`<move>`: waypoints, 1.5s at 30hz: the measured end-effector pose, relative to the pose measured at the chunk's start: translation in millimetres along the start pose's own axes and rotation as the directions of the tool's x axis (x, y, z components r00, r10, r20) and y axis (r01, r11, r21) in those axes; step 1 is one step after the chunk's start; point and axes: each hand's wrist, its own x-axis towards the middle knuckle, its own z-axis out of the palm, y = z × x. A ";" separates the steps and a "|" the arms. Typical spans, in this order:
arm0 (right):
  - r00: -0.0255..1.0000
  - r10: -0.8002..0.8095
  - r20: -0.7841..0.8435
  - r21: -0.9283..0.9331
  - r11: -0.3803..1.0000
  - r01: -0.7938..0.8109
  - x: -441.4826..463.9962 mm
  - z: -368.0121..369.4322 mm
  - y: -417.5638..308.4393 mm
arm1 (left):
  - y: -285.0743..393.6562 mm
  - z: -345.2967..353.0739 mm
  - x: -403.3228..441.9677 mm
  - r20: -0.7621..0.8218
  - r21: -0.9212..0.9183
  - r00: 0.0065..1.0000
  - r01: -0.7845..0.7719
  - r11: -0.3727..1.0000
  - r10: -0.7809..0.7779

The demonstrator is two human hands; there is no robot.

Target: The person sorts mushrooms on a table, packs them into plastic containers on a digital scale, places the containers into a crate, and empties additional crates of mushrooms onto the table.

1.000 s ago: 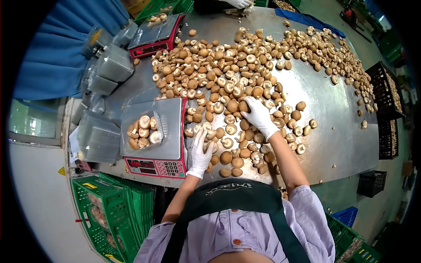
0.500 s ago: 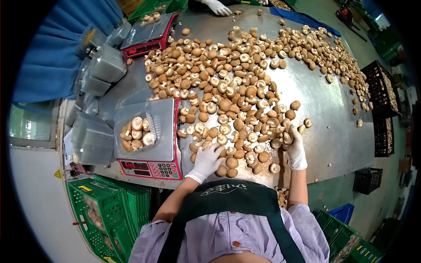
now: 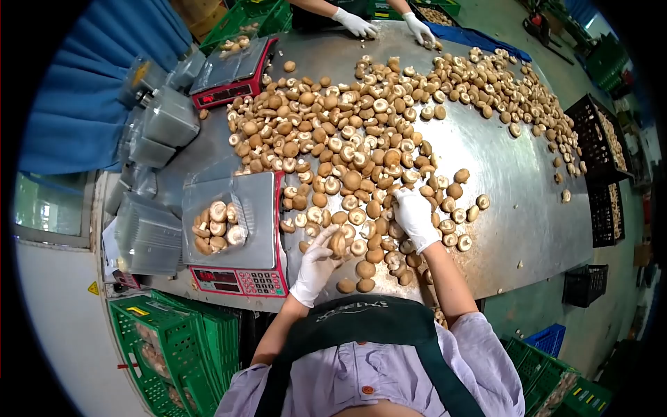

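My left hand (image 3: 314,272), in a white glove, is closed on a brown shiitake mushroom (image 3: 338,244) at the near edge of the pile. Further right, my gloved right hand (image 3: 415,217) reaches in among the loose mushrooms (image 3: 354,182); its fingers are bent downward, and what lies under them is hidden. Left of my hands stands a red-rimmed scale (image 3: 262,222). A clear plastic tray (image 3: 240,208) holding several mushrooms rests on its plate, tilted fingers of light showing on the plastic.
Clear trays (image 3: 147,233) are stacked left of the scale. A second scale (image 3: 226,92) stands at the back left. Across the metal table (image 3: 517,222), a co-worker's gloved hands (image 3: 356,24) touch the surface and mushrooms. Green crates (image 3: 156,347) stand below left, black crates (image 3: 603,139) at right.
My left hand has lifted a mushroom and turned upward. My right hand has moved left and farther in, away from the pile's right edge. The co-worker's hands have come further into view.
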 end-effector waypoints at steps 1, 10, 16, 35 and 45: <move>1.000 -0.005 -0.003 -0.004 1.000 0.005 1.8 -4.0 0.9 | -6.3 -5.7 1.2 0.003 -0.004 1.000 -0.006 1.000 0.006; 0.872 0.332 0.361 0.854 0.257 -0.452 -27.1 -44.0 13.2 | -24.3 -15.1 20.0 -0.050 0.107 0.940 0.342 0.934 -0.338; 0.917 0.078 0.391 0.884 -0.310 -0.350 -47.1 -48.3 -5.3 | -23.2 35.6 24.3 0.166 0.096 0.855 0.482 0.871 -0.491; 0.955 -0.016 0.297 0.938 0.190 -0.289 -17.4 -50.6 1.5 | -36.1 -17.8 23.0 0.376 -0.384 0.881 0.431 0.817 -0.288; 0.997 0.065 0.027 0.374 0.925 -0.071 112.9 -14.0 -16.5 | -40.4 -37.9 31.3 0.205 -0.424 0.961 0.257 0.869 -0.184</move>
